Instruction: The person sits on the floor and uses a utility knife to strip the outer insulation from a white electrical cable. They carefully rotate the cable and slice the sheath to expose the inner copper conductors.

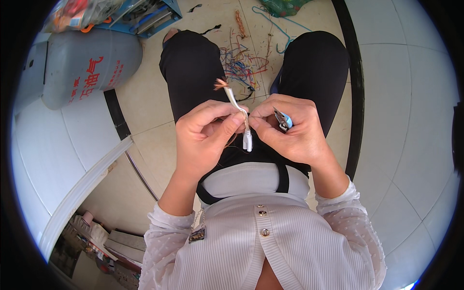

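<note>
Over the gap between my knees, my left hand (pixel 206 134) pinches a short white-sheathed electrical cable (pixel 232 97) between thumb and fingers. Frayed copper strands (pixel 220 85) fan out from its upper end. Below the thumb the sheath is opened and shows thin wire, while a white sheath piece (pixel 247 141) hangs at the lower end. My right hand (pixel 299 127) has its thumb and forefinger tips close beside the cable; whether they touch it I cannot tell. Tucked in that fist is a small blue tool (pixel 285 121) with a metal end, likely a utility knife.
Coloured wire scraps (pixel 243 67) litter the tiled floor beyond my hands, with a copper wire bundle (pixel 240 23) and a blue clothes hanger (pixel 279 25). A grey gas cylinder (pixel 94 65) lies at left by a blue toolbox (pixel 152 18). Upper right holds a green mesh bag (pixel 284 6).
</note>
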### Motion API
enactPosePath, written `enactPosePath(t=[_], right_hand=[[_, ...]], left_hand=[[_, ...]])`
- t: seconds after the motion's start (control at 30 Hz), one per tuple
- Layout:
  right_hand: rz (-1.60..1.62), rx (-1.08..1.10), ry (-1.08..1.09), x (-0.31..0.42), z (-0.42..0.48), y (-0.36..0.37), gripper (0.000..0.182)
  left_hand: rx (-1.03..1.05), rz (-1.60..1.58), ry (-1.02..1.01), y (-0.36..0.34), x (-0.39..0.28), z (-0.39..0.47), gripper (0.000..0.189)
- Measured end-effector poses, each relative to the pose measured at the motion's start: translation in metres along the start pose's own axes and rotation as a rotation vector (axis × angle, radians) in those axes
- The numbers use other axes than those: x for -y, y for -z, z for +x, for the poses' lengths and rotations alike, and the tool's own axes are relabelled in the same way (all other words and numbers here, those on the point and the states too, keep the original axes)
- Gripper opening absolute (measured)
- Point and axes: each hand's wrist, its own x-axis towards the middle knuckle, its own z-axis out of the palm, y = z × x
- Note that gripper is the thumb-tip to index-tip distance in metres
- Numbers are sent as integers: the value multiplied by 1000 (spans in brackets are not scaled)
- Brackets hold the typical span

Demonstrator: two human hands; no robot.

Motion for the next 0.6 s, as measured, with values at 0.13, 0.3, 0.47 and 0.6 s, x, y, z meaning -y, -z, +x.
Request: enactPosePath(t=[0.13,0.3,0.47,0.6], right_hand=[[-73,-38,40,-2,0,-4,5],[-108,-109,71,-6,0,-7,7],[130,-75,-94,-2,0,0,6],[177,-61,-93,-5,-1,-4,4]], left_hand=[[-2,244,-105,-4,-5,-1,9],[-55,335,-125,-2,-2,0,6],[-32,53,21,11,0,2,12],[0,-80,78,11,2,2,13]])
